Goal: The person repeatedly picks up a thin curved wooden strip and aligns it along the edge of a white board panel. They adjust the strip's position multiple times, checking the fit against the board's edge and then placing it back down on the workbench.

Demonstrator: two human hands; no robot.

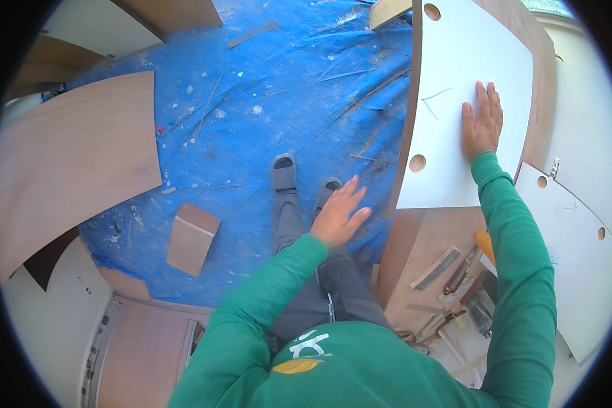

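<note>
My right hand (483, 126) lies flat on a white panel (449, 163), fingers stretched toward its far end. The panel has round cup holes near its left edge and a pen mark on its face. It rests on a brown wooden bench (428, 224) to my right. My left hand (340, 214) hangs in the air in front of my body, fingers spread, holding nothing. Nothing touches it; the blue sheet and my slippers are below.
A blue tarp (231, 122) with scraps and dust covers the floor. A wooden block (192, 238) and a large brown board (81, 156) are at left. Hand tools (462, 268) lie on the bench near me. Another white panel (564, 224) with holes leans at far right.
</note>
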